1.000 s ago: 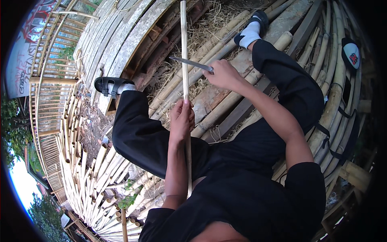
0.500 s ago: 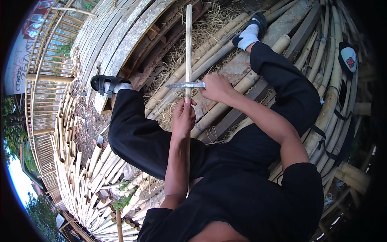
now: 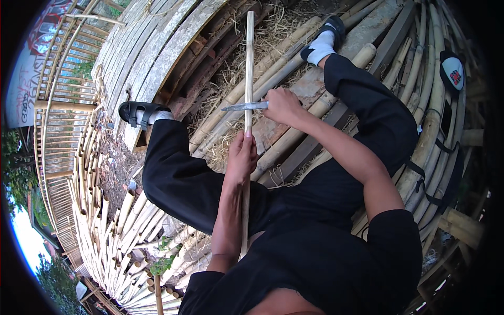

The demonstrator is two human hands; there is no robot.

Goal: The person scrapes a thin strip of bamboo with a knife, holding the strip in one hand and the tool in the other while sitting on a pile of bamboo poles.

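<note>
A long, pale bamboo strip stretches away from my body, its lower part running alongside my left forearm. My left hand is closed around it, the thumb lying along its face. In my right hand is the handle of a knife; the fist hides the handle. The metal blade lies crosswise over the strip, a short way beyond my left thumb, pointing left. Whether its edge bites into the strip I cannot tell.
Curly shavings cover the ground past my hands. Bamboo poles lie beneath my legs, and cut poles are heaped at left. A plank platform stands far left, near a bamboo fence. A cap rests on poles at right.
My right hand and the knife have shifted slightly up and to the right, and the blade is now a little more tilted. The strip has come slightly nearer to me.
</note>
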